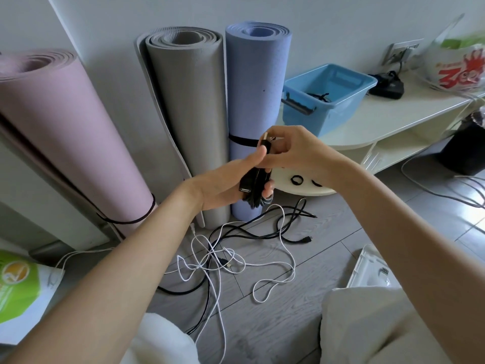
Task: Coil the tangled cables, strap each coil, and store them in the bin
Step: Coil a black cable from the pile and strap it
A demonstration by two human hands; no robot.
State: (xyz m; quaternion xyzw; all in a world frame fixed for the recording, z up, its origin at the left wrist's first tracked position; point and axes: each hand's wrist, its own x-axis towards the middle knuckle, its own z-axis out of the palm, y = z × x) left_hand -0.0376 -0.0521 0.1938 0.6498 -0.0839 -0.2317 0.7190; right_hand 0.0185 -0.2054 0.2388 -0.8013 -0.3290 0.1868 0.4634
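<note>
Head view is showing the left hand point(225, 185) gripping a black cable coil point(256, 183) at centre, while the right hand point(294, 151) is pinching its strap point(265, 146). The coil looks light, floppy, springy; holding its bunched middle seems best. The bin point(328, 97) is sitting at 1 o'clock on the desk point(393, 114), tangled cables point(236, 253) lying at 6 o'clock.

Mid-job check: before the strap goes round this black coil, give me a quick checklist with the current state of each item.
1. Coil held firm: ok. The left hand grips the black coil round its middle.
2. Strap in hand: ok. The right hand pinches a black strap at the coil's top.
3. Strap closed round the coil: not ok, not yet wrapped as far as can be seen.
4. Loose ends tucked: cannot tell; a plug shows at the coil's side.
5. Bin ready: ok. The blue bin stands open on the shelf, with something black inside.
6. Cables left: not ok. Black and white cables lie tangled on the floor.
</note>
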